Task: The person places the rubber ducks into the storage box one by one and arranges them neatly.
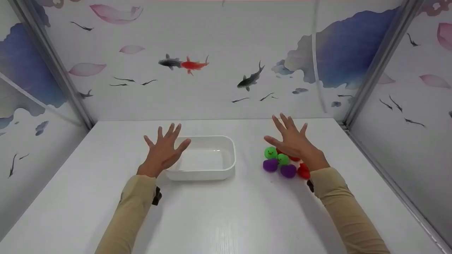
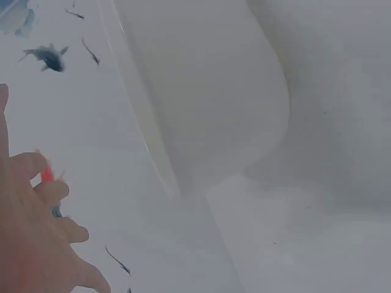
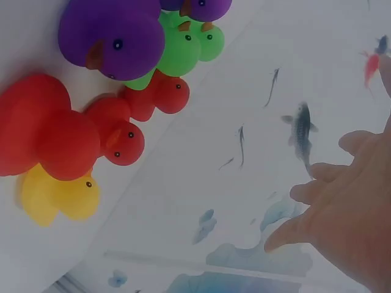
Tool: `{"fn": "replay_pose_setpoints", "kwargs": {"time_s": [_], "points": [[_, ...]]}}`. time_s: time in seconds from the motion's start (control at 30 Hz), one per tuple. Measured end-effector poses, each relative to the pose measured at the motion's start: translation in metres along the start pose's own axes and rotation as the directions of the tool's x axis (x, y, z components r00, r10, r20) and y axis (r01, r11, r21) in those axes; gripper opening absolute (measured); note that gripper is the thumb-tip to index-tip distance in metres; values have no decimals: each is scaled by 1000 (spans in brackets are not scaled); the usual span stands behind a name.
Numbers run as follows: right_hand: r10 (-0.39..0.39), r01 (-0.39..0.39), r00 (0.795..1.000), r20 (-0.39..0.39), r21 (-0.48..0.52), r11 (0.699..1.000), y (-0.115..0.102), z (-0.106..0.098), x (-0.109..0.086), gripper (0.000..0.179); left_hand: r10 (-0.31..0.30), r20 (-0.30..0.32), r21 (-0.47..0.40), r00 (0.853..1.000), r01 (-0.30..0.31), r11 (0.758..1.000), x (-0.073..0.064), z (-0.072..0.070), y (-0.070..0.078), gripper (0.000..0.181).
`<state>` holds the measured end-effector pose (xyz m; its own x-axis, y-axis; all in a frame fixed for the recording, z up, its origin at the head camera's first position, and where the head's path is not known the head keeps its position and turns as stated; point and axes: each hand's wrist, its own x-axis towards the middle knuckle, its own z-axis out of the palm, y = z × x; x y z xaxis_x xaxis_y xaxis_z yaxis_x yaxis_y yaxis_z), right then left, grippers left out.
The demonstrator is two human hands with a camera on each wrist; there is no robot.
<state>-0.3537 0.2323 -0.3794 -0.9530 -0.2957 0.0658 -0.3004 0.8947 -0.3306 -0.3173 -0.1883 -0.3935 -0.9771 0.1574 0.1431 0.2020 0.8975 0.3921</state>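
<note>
Soft, greyish light leaves pale glare on the white tabletop [image 1: 222, 222] and a diffuse shadow beside the right sleeve [image 1: 342, 204]; the wrist views (the left especially) look hazy.

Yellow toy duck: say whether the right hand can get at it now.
Likely yes: the right hand is empty, and the yellow toy duck sits at the group's edge, beside red toy ducks.

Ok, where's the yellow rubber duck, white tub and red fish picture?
Yellow rubber duck [image 3: 67, 197]: right wrist view, on its head.
White tub [image 1: 201, 175]: head view, on its front wall.
Red fish picture [image 1: 192, 65]: head view, on its body.
</note>
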Motion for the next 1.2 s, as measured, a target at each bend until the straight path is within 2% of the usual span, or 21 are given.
{"fn": "replay_pose_setpoints", "kwargs": {"time_s": [0.23,0.4,0.53,0.73,0.93,1.07,1.2], "points": [[-2,8,999,-55,101,995,2,0,-15,89,-13,-32,-165,999,8,986,-14,6,-2,78],[5,19,993,-115,203,979,6,1,-27,85,-49,-30,-312,998,38,949,-24,11,-7,73],[25,23,987,-157,297,955,13,-1,-37,82,-91,-27,-441,995,70,895,-33,16,-15,66],[98,-26,977,-189,348,937,31,-9,-48,79,-194,-25,-600,981,141,787,-40,23,-26,65],[174,-69,959,-223,410,909,54,-9,-55,79,-282,76,-633,956,265,727,-41,29,-32,66],[244,-121,944,-221,459,880,69,-4,-54,82,-323,128,-627,938,329,706,-38,28,-35,66],[336,-204,925,-178,514,833,83,5,-56,85,-364,165,-611,917,385,692,-36,30,-36,64]]}}
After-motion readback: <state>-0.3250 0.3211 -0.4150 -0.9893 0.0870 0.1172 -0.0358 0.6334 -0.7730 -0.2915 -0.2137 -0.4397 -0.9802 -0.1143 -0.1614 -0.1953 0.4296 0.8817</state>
